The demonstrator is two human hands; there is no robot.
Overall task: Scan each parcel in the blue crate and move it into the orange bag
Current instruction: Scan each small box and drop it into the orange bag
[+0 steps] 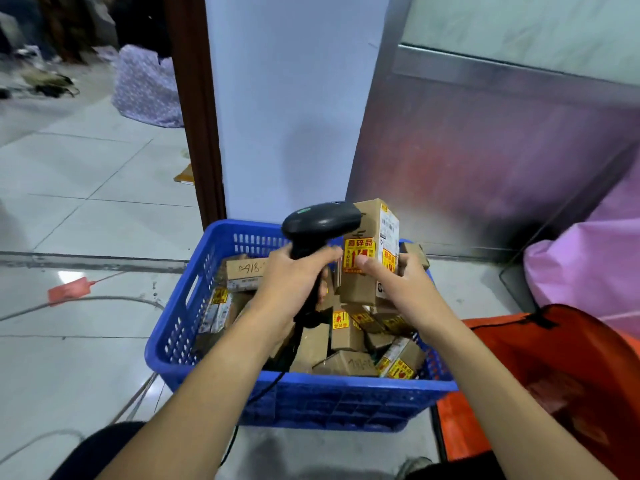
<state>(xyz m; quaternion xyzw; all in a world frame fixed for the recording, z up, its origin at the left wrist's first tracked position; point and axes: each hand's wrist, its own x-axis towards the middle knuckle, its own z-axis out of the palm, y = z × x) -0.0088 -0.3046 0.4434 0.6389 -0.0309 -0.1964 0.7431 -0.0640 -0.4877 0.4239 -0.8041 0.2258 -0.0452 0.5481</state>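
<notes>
A blue crate sits on the floor in front of me, holding several small cardboard parcels with yellow and red stickers. My left hand grips the handle of a black barcode scanner, its head level with the top of a parcel. My right hand holds one cardboard parcel upright above the crate, right beside the scanner's head. The orange bag stands open to the right of the crate, with parcels dimly visible inside.
The scanner's black cable hangs over the crate's near wall. A grey cable and a red tag lie on the tiled floor at left. A pink bag rests at right. A white pillar and metal panel stand behind the crate.
</notes>
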